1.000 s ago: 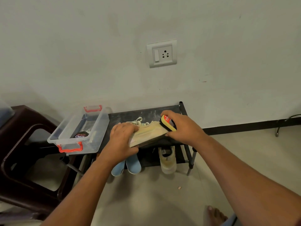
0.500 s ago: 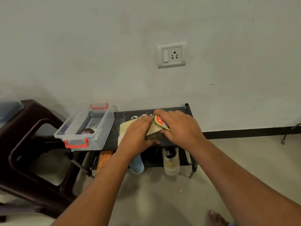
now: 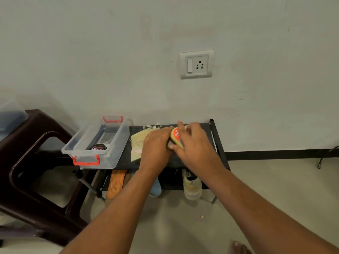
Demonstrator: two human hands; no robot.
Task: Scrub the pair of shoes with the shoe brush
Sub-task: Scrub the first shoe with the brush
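A cream canvas shoe point(image 3: 138, 142) lies on its side on the black rack's top shelf point(image 3: 200, 126), its laces towards the wall. My left hand point(image 3: 156, 147) grips its middle and hides most of it. My right hand point(image 3: 192, 143) holds the shoe brush point(image 3: 176, 136), which has a yellow body and a red label, and presses it against the shoe beside my left hand. The second cream shoe point(image 3: 191, 186) stands toe-out on the lower shelf, below my right wrist.
A clear plastic box point(image 3: 88, 143) with red handles holds a black polish tin point(image 3: 98, 147) at the rack's left end. A dark brown plastic chair point(image 3: 27, 162) stands at the left. An orange sandal point(image 3: 115, 182) and a blue slipper point(image 3: 156, 187) lie under the top shelf.
The shoe has been laid flatter on the shelf and turned under my left hand. My right hand has swept the brush leftward along the shoe towards my left hand.
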